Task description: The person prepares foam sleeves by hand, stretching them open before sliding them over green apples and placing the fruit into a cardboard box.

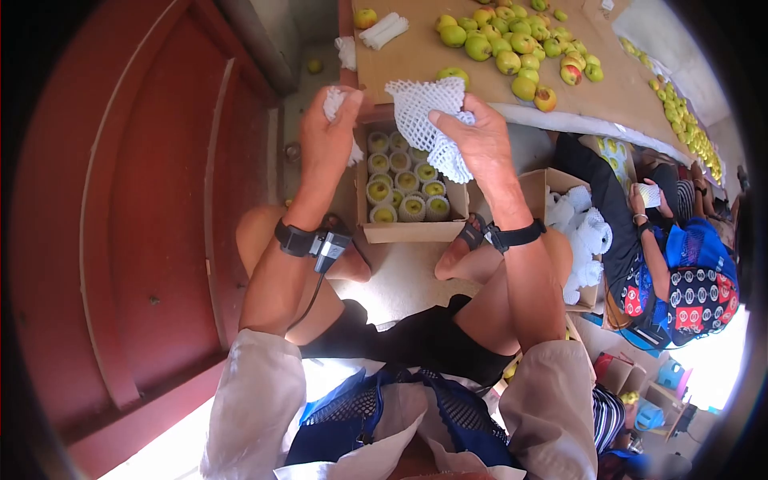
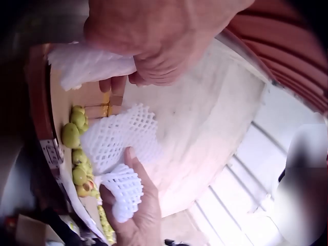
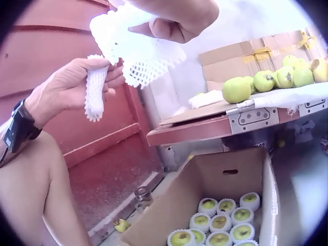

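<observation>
My left hand (image 1: pixel 330 136) pinches a folded white foam fruit net (image 3: pixel 96 89) between thumb and fingers; the net hangs down past the fingers in the right wrist view. Level with it, my right hand (image 1: pixel 484 144) grips white foam fruit nets (image 1: pixel 420 112), the thumb pressed on top. One part spreads out flat towards the left hand, another (image 2: pixel 123 192) bunches below the thumb in the left wrist view. Both hands are raised above an open cardboard box (image 1: pixel 416 233) of apples (image 1: pixel 402 162), each apple seated in a foam net.
Loose apples (image 1: pixel 520 40) lie on the cardboard-covered table (image 1: pixel 408 60) ahead, with rolled foam nets (image 1: pixel 384 32) at its left. A box of foam nets (image 1: pixel 588 232) stands at right, near another person (image 1: pixel 680 264). A red door (image 1: pixel 160 200) borders the left.
</observation>
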Tool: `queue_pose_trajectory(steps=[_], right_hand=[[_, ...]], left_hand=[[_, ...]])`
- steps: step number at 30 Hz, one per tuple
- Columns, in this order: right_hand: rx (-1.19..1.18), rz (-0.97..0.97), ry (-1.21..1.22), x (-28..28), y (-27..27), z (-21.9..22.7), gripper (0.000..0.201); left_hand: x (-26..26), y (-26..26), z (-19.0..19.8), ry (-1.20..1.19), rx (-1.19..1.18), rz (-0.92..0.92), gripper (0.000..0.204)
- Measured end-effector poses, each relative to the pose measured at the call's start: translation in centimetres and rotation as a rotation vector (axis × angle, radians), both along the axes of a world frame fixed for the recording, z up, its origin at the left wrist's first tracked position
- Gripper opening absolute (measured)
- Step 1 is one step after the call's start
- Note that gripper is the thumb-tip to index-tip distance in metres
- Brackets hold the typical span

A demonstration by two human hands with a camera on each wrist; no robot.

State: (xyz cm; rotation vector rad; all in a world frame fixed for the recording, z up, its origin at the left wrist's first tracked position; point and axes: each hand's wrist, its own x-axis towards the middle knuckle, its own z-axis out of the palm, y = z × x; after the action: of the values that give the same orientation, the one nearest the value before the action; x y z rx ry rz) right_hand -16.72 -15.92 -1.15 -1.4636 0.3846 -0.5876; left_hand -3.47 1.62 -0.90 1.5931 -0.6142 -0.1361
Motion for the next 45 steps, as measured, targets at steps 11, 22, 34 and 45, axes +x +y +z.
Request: queue_pose_trajectory(steps=[11,22,34,45], right_hand=[[-0.01,0.156,0.114,0.2,0.8,0.5,0.031],[-0.829,-0.287,0.517,0.2,3.2,2.9,0.03],[-0.996,-0.193,0.309,0.3,4.2,0.8,0.027],[-0.7,-0.157,0.109,0.2,2.9,-0.9,0.034]], left_hand=[[-1.9,-1.2,0.1,0.337,-0.294,-0.25,0.025],[-3.0,-2.4,-1.3,-0.102,-0.007,0.025,0.022],[-2.6,-2.6,-1.6,-0.014,0.109,0.028,0.02],[0.3,-2.0,-2.9,0.303,-0.119,-0.087,0.016]])
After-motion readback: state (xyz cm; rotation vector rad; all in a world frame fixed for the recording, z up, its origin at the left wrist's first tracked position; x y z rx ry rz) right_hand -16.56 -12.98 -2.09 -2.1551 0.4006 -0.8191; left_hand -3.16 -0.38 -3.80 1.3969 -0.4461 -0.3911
